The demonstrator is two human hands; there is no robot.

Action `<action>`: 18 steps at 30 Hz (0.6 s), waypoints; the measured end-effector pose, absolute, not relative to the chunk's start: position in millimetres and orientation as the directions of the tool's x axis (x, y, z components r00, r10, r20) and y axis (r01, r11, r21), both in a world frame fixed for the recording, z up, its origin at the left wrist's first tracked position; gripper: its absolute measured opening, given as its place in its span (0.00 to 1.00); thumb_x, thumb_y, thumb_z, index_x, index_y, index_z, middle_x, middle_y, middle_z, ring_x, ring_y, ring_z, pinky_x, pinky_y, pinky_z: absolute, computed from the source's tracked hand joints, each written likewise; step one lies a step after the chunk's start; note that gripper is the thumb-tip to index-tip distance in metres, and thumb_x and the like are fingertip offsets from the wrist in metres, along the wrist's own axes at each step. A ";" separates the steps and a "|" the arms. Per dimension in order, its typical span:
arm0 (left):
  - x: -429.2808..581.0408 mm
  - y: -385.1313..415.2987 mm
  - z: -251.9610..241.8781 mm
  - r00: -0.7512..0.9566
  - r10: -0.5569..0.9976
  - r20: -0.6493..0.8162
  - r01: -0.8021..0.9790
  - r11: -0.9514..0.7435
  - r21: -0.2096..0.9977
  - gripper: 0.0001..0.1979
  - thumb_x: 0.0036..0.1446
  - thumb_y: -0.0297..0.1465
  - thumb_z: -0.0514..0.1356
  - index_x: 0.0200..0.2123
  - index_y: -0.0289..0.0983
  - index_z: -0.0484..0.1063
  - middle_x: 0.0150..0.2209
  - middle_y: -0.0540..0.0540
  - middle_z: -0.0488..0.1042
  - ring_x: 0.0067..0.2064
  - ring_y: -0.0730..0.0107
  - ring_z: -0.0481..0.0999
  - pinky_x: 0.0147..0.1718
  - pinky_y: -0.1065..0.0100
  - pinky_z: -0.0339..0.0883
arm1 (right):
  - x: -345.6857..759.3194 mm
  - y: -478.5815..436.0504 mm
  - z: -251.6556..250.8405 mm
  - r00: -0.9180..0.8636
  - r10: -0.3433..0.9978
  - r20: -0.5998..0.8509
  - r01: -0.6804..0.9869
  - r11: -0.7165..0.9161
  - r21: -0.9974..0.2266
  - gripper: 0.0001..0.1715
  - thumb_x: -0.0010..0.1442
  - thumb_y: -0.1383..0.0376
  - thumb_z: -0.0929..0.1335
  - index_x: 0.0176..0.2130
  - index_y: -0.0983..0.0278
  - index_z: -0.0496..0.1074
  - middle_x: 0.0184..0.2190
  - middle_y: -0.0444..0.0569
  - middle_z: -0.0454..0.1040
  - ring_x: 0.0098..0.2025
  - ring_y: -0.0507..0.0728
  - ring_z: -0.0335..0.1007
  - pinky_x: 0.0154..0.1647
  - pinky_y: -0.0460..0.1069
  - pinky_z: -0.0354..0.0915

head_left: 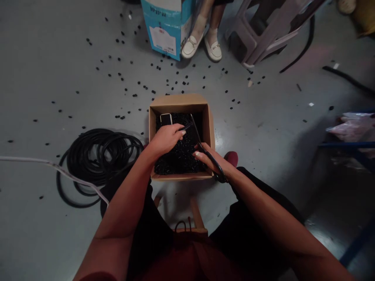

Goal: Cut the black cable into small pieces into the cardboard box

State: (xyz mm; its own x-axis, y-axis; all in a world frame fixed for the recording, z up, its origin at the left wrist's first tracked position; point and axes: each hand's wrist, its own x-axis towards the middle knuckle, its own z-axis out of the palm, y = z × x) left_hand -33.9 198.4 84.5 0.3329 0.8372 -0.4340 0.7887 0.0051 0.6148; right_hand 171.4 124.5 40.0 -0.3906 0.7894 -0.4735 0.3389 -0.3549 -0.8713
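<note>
- The cardboard box (pixel 181 100) is coloured tan.
- The small pieces (pixel 178 164) heaped inside are black.
- The scissors (pixel 218 173) are seen in black.
- The coiled cable (pixel 99 156) is black; the loose cable (pixel 29 159) is white.
- The carton (pixel 166 27) is printed in sky blue and white.
- The loafers (pixel 191 47) are cream.
- The plastic stool (pixel 263 35) is greyish mauve.
- The floor (pixel 58 78) is grey, speckled with black.
- The plastic bag (pixel 354 128) is pale pink.

Grey floor (pixel 49 74), scattered black pellets (pixel 134 95), coiled black cable (pixel 99 158), blue carton (pixel 166 29), cardboard box (pixel 180 100) apparently resting there
</note>
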 end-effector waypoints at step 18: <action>-22.2 195.1 82.2 0.421 0.791 -0.443 0.817 -0.120 0.563 0.16 0.63 0.31 0.50 0.46 0.35 0.76 0.42 0.43 0.80 0.43 0.65 0.78 0.45 0.67 0.68 | 174.6 124.8 35.0 -0.389 0.783 -0.485 0.350 -0.361 -0.864 0.26 0.61 0.47 0.65 0.51 0.61 0.64 0.44 0.52 0.71 0.45 0.59 0.70 0.45 0.54 0.66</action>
State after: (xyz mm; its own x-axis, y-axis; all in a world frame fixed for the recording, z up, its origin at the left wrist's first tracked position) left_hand -22.2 195.1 82.2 0.4212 0.7914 -0.4429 0.8174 -0.1197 0.5635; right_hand 174.6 124.8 35.0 -0.3888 0.7835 -0.4848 0.3497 -0.3613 -0.8644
